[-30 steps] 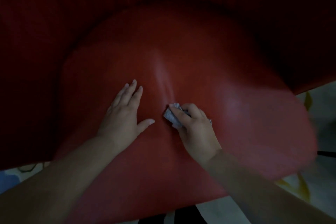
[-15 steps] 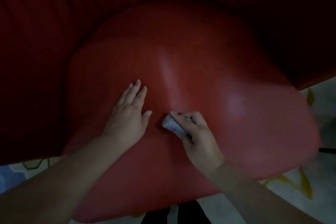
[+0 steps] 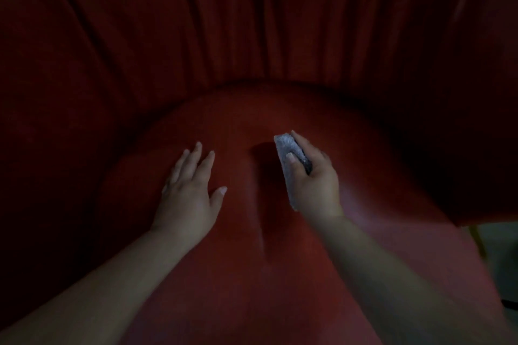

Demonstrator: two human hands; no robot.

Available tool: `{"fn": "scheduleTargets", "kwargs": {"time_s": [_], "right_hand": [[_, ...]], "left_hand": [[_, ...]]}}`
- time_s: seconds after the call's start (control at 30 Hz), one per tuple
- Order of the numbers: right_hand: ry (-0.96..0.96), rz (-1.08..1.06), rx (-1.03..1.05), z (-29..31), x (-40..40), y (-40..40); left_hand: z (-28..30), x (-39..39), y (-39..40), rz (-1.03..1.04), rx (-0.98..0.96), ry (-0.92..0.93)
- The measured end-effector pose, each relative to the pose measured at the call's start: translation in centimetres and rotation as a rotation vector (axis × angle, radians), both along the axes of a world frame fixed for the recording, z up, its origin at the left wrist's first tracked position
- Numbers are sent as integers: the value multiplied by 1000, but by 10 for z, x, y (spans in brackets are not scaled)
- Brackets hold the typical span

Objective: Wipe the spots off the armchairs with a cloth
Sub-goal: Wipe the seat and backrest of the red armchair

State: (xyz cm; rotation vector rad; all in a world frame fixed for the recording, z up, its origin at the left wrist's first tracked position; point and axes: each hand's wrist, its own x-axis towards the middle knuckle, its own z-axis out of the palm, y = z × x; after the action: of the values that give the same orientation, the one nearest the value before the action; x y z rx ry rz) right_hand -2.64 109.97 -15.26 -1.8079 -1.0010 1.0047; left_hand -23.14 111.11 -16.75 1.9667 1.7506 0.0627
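A red armchair fills the view; its smooth seat cushion (image 3: 252, 274) bulges toward me and its pleated backrest (image 3: 252, 22) rises dark behind. My right hand (image 3: 314, 185) grips a folded grey cloth (image 3: 286, 145), thumb on top, held upright just over the cushion's middle with a shadow to its left. My left hand (image 3: 190, 190) rests flat on the cushion, fingers straight and spread, a little left of the cloth. No spots can be made out in the dim light.
The chair's curved sides wrap round the seat on the left (image 3: 56, 176) and right (image 3: 462, 148). A strip of pale floor (image 3: 501, 255) shows past the cushion's right edge.
My view has tilted up toward the backrest. My right hand has turned the cloth upright and carried it farther back on the cushion. My left hand stays flat on the seat.
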Motion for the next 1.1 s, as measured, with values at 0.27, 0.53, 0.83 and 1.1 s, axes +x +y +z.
{"fn": "scheduleTargets", "kwargs": {"time_s": [0.27,0.53,0.83,1.1], "right_hand": [[-81,9,67,-11,29,85],[-557,291,154,-41,27,76],[-477,218,191,-41,13,96],[-515,264,171,-47,-12,152]], "left_hand": [[-13,8,51,-53,-19,43],[-23,0,52,-79,15,12],[-24,-1,53,-74,18,-2],[-27,-7,51,-88,22,-38]]}}
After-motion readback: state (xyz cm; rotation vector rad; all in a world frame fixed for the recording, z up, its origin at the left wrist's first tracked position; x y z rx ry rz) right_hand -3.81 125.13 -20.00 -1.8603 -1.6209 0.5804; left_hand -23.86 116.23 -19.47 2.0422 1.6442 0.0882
